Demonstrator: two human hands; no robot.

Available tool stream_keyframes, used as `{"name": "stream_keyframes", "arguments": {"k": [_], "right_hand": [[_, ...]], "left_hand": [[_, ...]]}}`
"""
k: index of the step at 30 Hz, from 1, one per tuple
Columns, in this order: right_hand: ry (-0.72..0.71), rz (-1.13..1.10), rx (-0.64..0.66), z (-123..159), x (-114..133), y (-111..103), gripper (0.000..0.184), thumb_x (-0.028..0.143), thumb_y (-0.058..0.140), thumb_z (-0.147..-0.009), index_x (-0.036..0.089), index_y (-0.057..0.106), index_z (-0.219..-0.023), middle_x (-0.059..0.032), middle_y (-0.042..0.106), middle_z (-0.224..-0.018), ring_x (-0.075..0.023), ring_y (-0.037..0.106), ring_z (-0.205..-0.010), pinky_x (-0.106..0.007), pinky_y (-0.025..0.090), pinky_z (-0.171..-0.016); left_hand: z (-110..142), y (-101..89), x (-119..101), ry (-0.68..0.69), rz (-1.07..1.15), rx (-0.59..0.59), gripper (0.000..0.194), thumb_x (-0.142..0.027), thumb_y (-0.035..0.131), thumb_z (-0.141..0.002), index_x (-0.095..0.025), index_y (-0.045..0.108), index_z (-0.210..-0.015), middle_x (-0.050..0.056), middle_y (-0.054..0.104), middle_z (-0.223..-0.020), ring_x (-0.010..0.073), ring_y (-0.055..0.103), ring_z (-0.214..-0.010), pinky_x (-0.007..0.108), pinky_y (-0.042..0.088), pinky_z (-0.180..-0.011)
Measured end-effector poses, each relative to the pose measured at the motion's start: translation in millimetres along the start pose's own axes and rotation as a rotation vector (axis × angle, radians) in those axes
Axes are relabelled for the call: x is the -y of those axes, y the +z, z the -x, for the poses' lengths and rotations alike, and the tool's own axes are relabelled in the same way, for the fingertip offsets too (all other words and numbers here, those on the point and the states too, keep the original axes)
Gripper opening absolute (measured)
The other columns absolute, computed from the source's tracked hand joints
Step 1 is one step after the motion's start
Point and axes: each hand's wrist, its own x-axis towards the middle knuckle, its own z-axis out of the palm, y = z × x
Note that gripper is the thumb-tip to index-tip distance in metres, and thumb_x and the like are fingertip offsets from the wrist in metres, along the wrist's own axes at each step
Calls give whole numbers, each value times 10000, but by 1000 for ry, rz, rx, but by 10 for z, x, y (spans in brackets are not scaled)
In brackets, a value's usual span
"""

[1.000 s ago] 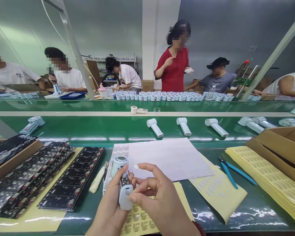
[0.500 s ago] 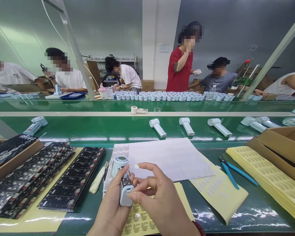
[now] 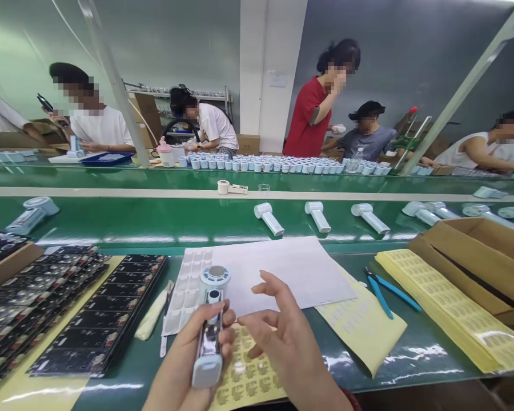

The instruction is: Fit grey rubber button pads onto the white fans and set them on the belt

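Note:
My left hand [image 3: 184, 357] is wrapped round the handle of a light-blue handheld fan [image 3: 209, 335]. The fan's round head points away from me, and a dark panel with small parts shows along its handle above a pale end cap. Just to the right, my right hand [image 3: 289, 345] is apart from the fan, fingers spread and nothing seen in them. Beneath both hands lies a yellow sheet of printed labels [image 3: 251, 371]. A large white sheet [image 3: 274, 274] and a sheet of pale stickers [image 3: 188, 285] lie behind the fan.
Stacked black circuit boards [image 3: 107, 319] lie on the left. Blue-handled nippers [image 3: 381, 294], a yellow label stack [image 3: 449, 308] and a cardboard box [image 3: 466, 268] are on the right. Several fans [image 3: 269, 219] rest on the green belt [image 3: 197, 220]; co-workers sit and stand beyond.
My right hand has come away from the fan, its fingers opening. The fan has turned in my left hand and its end cap sits lower. The whole view has shifted slightly.

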Motion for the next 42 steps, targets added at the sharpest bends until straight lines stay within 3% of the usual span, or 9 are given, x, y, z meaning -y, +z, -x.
{"name": "stream_keyframes", "arguments": {"k": [5,7,12,19,22,27,31,38,42], "right_hand": [[-1,337,2,21,-263,-434,230,435,649,-866,209,667,-902,-91,604,-1213,-214,657,-917,-243,486,-565],[-18,475,3,65,-360,-488,162,341,629,-871,208,651,-779,-73,634,-1133,-208,652,-870,-266,481,-596],[-186,690,-59,151,-496,-454,125,202,565,-874,227,627,-767,-53,658,-951,-223,634,-876,-336,470,-742],[-84,298,47,169,-417,-600,196,382,701,-836,212,682,-741,-43,650,-912,-158,571,-706,-252,425,-584],[-61,192,51,174,-285,-514,237,421,726,-823,206,679,-733,-35,636,-899,-133,533,-667,-233,390,-546],[-85,-23,150,107,-58,-111,213,388,725,-822,203,656,-740,-43,637,-923,-167,592,-803,-247,471,-663],[-61,84,161,21,58,130,106,239,696,-784,199,646,-700,-23,591,-931,-132,565,-724,-214,399,-531],[-34,189,151,-66,91,213,98,163,665,-765,195,619,-685,-6,550,-947,-110,543,-694,-219,428,-580],[-183,326,146,-77,-3,228,93,140,637,-792,203,605,-731,-11,539,-933,-136,574,-752,-241,440,-617]], "left_hand": [[-253,-275,158,296,-488,18,185,-18,762,-645,-89,688,-799,142,760,-825,258,756,-748,283,617,-688],[-354,-361,220,331,-551,51,245,-33,791,-600,-97,695,-817,169,774,-886,300,758,-820,312,616,-735],[-447,-426,293,348,-489,37,415,-91,876,-525,-123,688,-893,179,775,-913,323,757,-804,359,613,-726],[-434,-436,277,373,-574,43,403,-192,906,-534,-141,712,-882,151,782,-925,290,753,-832,324,593,-755],[-370,-394,222,356,-617,53,399,-260,918,-542,-124,744,-874,139,784,-897,238,743,-794,249,569,-709],[-220,-237,121,236,-384,70,374,-301,856,-669,-134,749,-985,93,764,-834,201,714,-737,246,567,-656],[-202,-167,88,237,-217,-23,234,-288,714,-828,-178,748,-1032,79,755,-891,233,722,-876,280,594,-706],[-230,-105,59,282,-177,-34,177,-217,604,-903,-213,761,-985,61,737,-810,223,722,-861,253,592,-636],[-233,-66,35,294,-146,-72,152,-159,627,-880,-210,764,-922,50,738,-802,210,722,-862,244,595,-647]]}}
